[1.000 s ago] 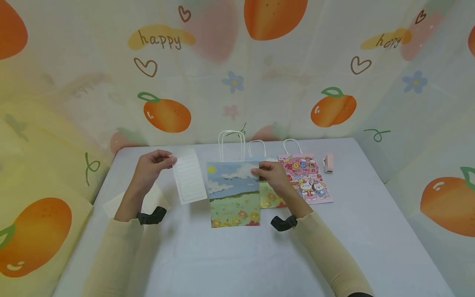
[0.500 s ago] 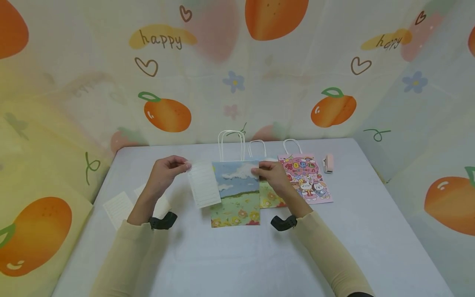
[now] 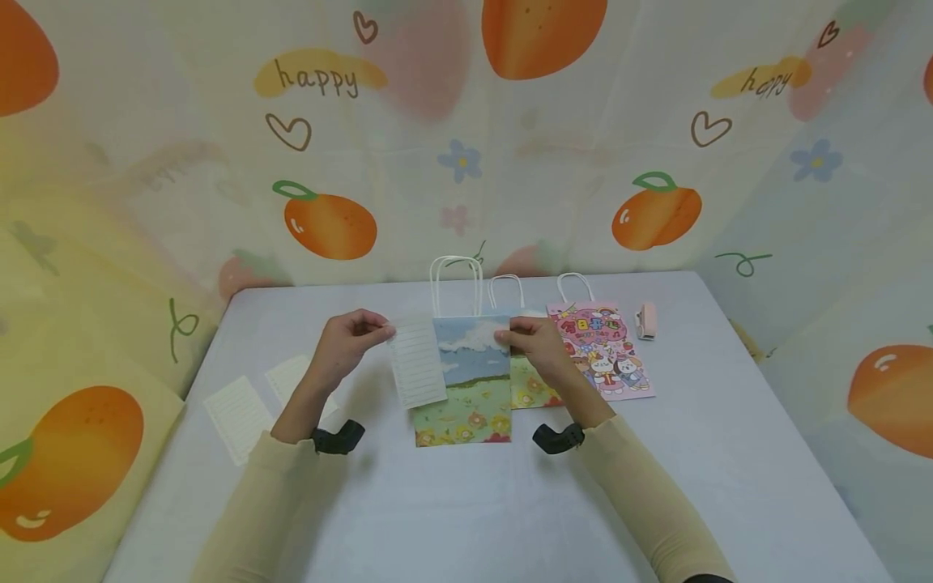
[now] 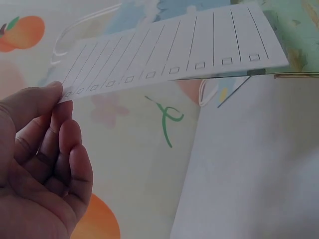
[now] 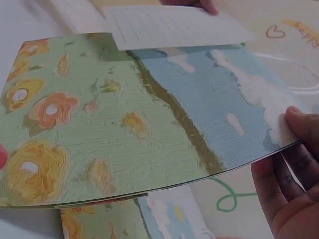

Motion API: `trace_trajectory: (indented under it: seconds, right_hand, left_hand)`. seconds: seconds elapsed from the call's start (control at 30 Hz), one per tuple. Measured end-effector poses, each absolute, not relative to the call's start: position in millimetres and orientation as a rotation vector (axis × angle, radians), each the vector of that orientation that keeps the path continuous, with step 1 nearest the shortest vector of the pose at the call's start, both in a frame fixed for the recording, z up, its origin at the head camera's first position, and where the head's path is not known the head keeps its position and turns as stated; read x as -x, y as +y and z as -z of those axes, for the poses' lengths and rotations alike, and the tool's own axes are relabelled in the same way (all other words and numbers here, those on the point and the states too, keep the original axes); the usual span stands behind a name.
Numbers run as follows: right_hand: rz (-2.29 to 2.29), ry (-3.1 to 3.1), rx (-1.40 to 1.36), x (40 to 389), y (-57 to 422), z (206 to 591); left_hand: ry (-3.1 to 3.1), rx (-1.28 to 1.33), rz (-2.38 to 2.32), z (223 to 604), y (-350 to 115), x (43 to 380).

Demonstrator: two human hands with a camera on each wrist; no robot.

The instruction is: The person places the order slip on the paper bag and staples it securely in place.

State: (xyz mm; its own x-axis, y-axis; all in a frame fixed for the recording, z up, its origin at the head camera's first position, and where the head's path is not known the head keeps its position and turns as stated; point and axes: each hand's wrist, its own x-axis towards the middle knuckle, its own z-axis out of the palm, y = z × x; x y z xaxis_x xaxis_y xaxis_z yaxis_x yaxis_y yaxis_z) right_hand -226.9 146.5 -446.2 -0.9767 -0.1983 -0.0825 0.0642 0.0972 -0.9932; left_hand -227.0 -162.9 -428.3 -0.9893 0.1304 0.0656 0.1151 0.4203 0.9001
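A white lined sheet of paper (image 3: 418, 368) hangs in front of the left side of a paper gift bag (image 3: 474, 413). The thumb and fingers of my left hand (image 3: 351, 348) pinch its upper left corner. A row of small checkboxes runs along the sheet's edge in the left wrist view. Painted with sky, clouds and flowers, the bag has white handles. My right hand (image 3: 535, 344) grips its right edge, thumb on the front, fingers behind. In the right wrist view the sheet (image 5: 174, 27) lies over the bag's far edge (image 5: 99, 109).
Behind the held bag is a second flowered bag (image 3: 530, 389), partly hidden. To its right lie a pink cartoon bag (image 3: 605, 356) and a small pink object with a metal part (image 3: 645, 321). Two more lined sheets (image 3: 236, 414) lie on the table's left, one partly behind my arm.
My left hand has moved right with the sheet, from beside the bag to in front of its left part. The right hand and the bag stay put.
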Motion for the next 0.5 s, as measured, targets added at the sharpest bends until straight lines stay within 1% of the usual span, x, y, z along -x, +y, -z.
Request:
trace_trajectory:
  seconds: [0.2,0.5]
  right_hand:
    - [1.988,2.160,0.149,227.3,146.3,446.5]
    - [1.977,2.135,0.084,226.6,144.9,442.1]
  left_hand:
    - [2.634,-0.229,-1.673,432.0,-158.1,225.9]
    - [2.620,-0.213,-1.721,439.0,-147.9,226.6]
